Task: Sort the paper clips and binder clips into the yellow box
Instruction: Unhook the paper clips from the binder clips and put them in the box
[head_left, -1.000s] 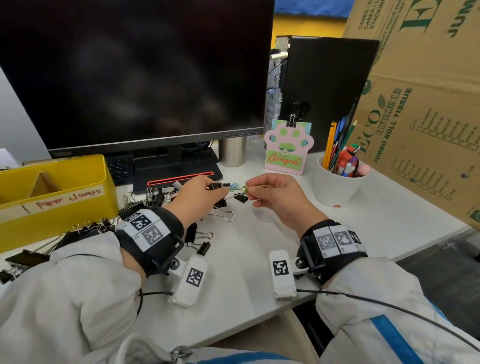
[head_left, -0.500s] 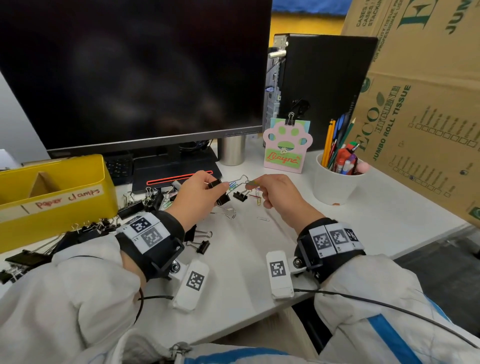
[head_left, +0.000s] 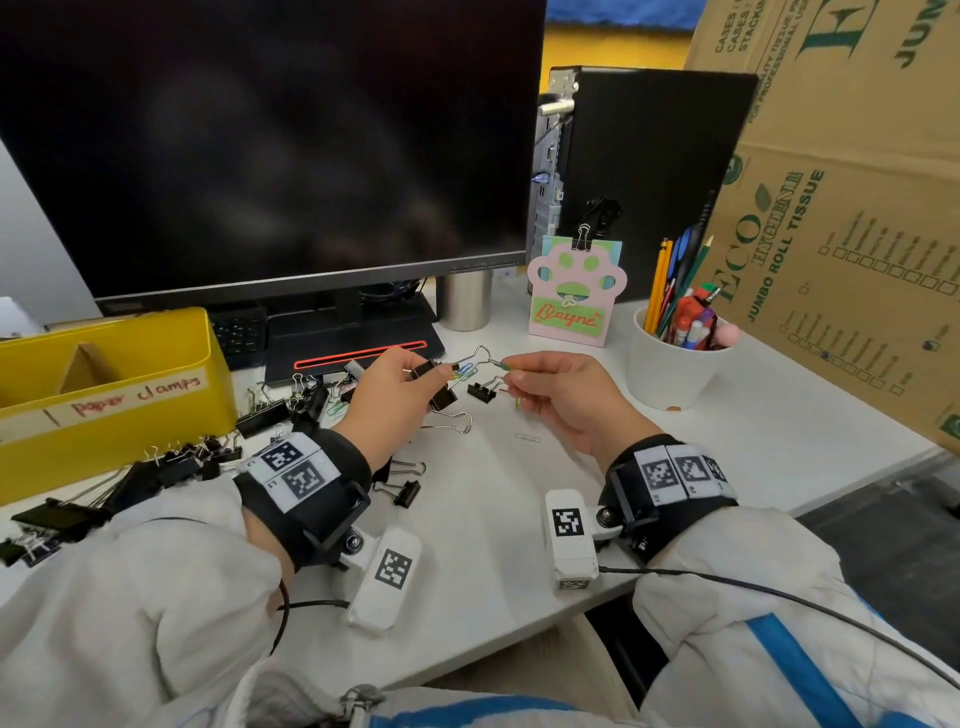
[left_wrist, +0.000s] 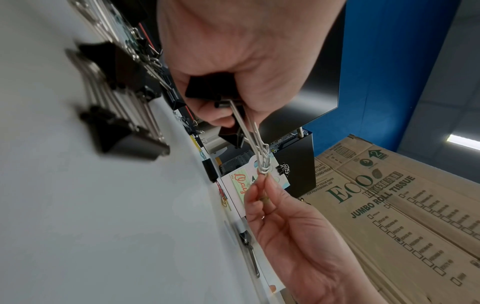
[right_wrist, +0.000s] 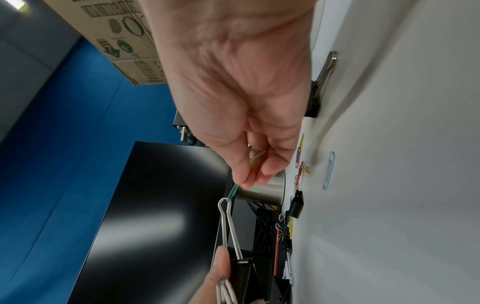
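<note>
Green paper clip hooked on a binder clip's wire handle, held at frame centre of the head view.

The binder clip (head_left: 439, 383), stiff and springy, is best gripped by its black body, as the left hand (head_left: 395, 389) does; the paper clip (head_left: 511, 365), light, thin and probably bendable, is pinched by the right hand (head_left: 563, 392). The yellow box (head_left: 171, 395) sits at left; loose clips (head_left: 291, 405) lie beside it.

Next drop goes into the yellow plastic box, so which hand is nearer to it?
Left. The left hand holds a black binder clip right of the yellow plastic box; the right hand pinches a green paper clip farther right.
</note>
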